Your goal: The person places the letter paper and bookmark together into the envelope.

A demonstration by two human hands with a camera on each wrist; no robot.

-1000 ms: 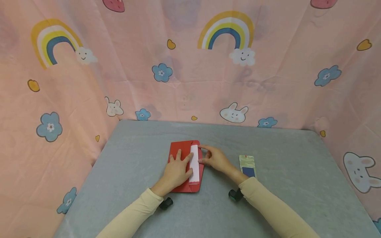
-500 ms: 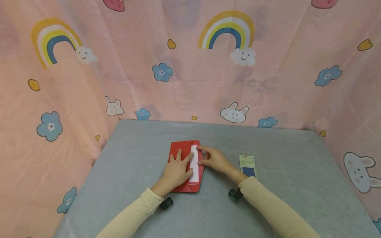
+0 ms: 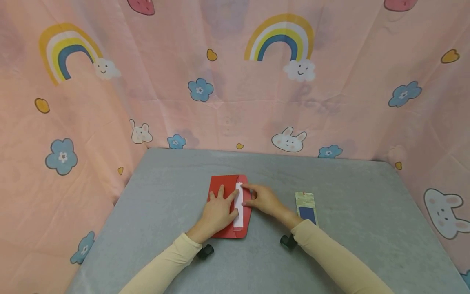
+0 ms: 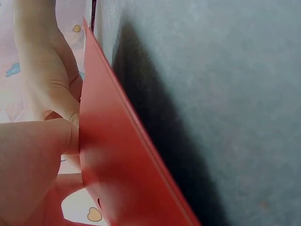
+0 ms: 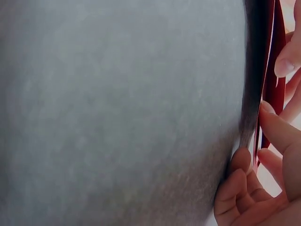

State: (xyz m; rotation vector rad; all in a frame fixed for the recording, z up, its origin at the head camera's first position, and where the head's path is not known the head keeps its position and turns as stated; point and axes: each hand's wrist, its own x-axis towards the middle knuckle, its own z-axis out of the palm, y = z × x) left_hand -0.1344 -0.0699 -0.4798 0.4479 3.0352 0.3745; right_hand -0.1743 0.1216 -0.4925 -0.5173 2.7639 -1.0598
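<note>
A red envelope (image 3: pixel 223 181) lies on the grey table with its flap to the right. White paper (image 3: pixel 238 220) sticks out of its opening as a narrow upright strip. My left hand (image 3: pixel 217 210) rests on the envelope with its fingers spread, the thumb and index fingertip at the paper. At the strip's right edge, my right hand (image 3: pixel 267 199) touches the paper with thumb and index fingertip, set apart from each other. The right wrist view shows the right hand's other fingers (image 5: pixel 230 193) curled beside the envelope's edge. In the left wrist view, the left thumb meets the envelope (image 4: pixel 117 146).
To the right lies a small yellow-green packet (image 3: pixel 304 200) with a dark blue panel, partly behind the right forearm. The grey table (image 3: pixel 176 175) backs onto a pink patterned curtain (image 3: pixel 235 106). Black wrist devices (image 3: pixel 205 251) hang near both cuffs.
The right fingertips have moved left and slightly nearer, and the white strip shows narrower beside the opening. The left hand has stayed in place.
</note>
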